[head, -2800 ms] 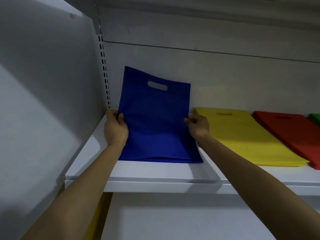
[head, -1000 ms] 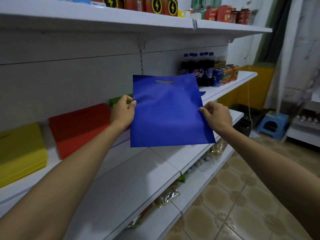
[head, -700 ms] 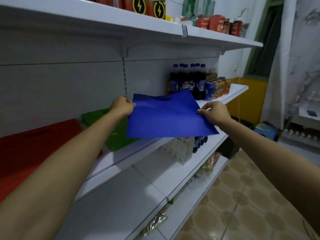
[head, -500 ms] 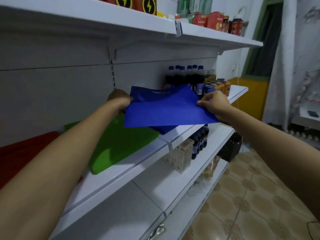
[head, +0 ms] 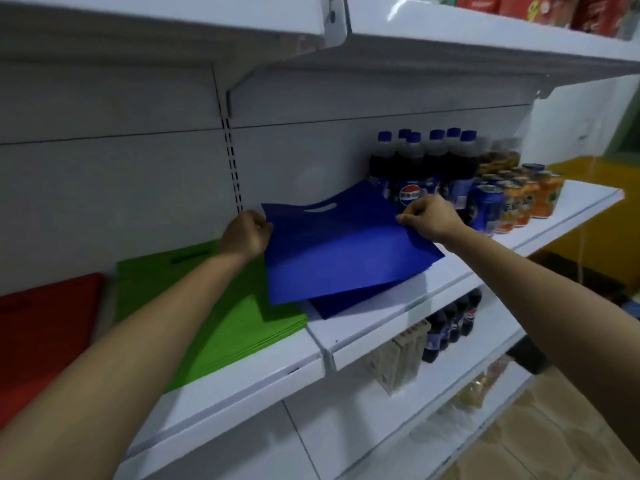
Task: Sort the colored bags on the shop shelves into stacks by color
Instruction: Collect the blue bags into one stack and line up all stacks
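red stack [head: 41, 317]: lies flat at the far left of the shelf, its right edge just beside the green pile.
green stack [head: 221, 323]: several bags piled flat, handle slot toward the back panel; the left forearm crosses over it, and the near left corner of the held bag overhangs its right side.
left hand [head: 247, 233]: at the bag's left edge, close to the far corner, near the slotted upright of the back panel.
left fingers [head: 265, 227]: curled into a closed grip on that edge, knuckles up; the fingertips are hidden under the hand and fabric.
blue bag [head: 339, 251]: held spread between both hands, nearly flat and tilted a little. Its handle slot is on the far side, toward the back panel. It hangs over the shelf just right of the green pile.
lower blue bag [head: 349, 303]: darker, lying flat on the shelf directly under the held one, with only its near edge and corner showing. I cannot tell whether the two touch.
right hand [head: 429, 216]: at the bag's right edge, about midway along it, in front of the bottles.
right fingers [head: 407, 217]: bunched together with the thumb, pinching the edge of the fabric.
cola bottles [head: 422, 161]: a cluster with blue caps, standing upright behind the right hand against the back panel.
cans [head: 516, 195]: blue and orange ones in rows, just right of the bottles.
shelf [head: 381, 327]: white, carrying all the bags and drinks.
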`<state>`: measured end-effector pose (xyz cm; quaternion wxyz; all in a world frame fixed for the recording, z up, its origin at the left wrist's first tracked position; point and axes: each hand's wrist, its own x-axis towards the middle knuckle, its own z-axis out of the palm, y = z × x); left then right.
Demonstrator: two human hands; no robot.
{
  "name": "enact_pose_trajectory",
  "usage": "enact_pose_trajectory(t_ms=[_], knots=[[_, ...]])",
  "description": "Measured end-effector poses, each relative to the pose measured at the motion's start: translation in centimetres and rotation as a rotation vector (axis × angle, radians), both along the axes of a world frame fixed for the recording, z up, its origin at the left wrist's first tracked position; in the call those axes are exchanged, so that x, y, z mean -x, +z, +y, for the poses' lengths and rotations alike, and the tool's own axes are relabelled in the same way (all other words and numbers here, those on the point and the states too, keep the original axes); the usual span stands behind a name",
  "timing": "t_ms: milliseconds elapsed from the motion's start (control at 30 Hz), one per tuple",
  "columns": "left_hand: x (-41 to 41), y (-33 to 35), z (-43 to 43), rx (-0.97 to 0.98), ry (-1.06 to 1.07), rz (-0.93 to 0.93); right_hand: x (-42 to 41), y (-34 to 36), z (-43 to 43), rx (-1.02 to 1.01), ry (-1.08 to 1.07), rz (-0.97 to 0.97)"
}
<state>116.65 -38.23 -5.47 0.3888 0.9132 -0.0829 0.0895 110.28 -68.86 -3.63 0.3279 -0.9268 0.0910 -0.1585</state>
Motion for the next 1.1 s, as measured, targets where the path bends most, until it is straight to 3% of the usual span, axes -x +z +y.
enact_pose_trajectory(t_ms=[200,400,700,1100], knots=[[-1.2,-1.2,-4.2,-0.033,0.192,0.026,-7.1,-1.3,-4.7,0.051,0.221,0.019],[-1.5,-3.0,-6.4,-0.195,0.346,0.043,-11.5,-4.0,-6.6,0.078,0.338,0.135],[-0.3,-4.2,-7.5,-0.467,0.344,0.209,-13.9,-7.1,-7.5,0.167,0.345,0.343],[-0.8,-4.1,-7.8,-0.467,0.342,0.409,-15.1,-7.6,-6.5,0.197,0.410,0.378]])
